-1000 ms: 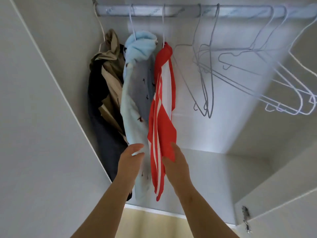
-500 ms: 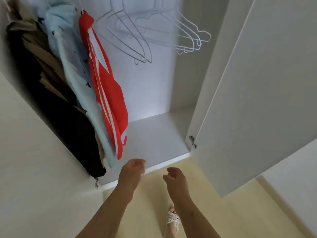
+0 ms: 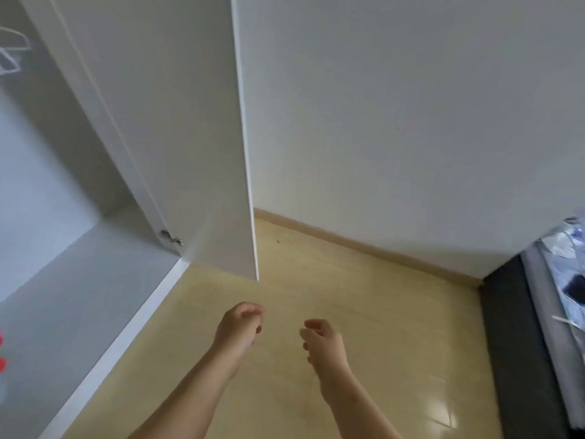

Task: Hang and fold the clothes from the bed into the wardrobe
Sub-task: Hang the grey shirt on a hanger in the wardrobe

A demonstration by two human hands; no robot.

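My left hand (image 3: 239, 327) and my right hand (image 3: 323, 342) hang in front of me over the yellow floor, both with loosely curled fingers and nothing in them. The white wardrobe (image 3: 63, 296) is on the left, its floor panel bare where it shows. A sliver of the red garment (image 3: 2, 351) shows at the left edge, and white wire hangers (image 3: 12, 55) at the upper left. The bed (image 3: 566, 280) with its blue-white patterned cover and some clothes on it shows at the right edge.
The open wardrobe door (image 3: 196, 137) stands edge-on just ahead of my left hand. A grey wall (image 3: 411, 122) with a wooden skirting board runs behind. The bed's dark base (image 3: 519, 343) borders the floor on the right.
My hands let go of the red garment and dropped away from the wardrobe. The view swung right, from the hanging clothes to the door, floor and bed edge.
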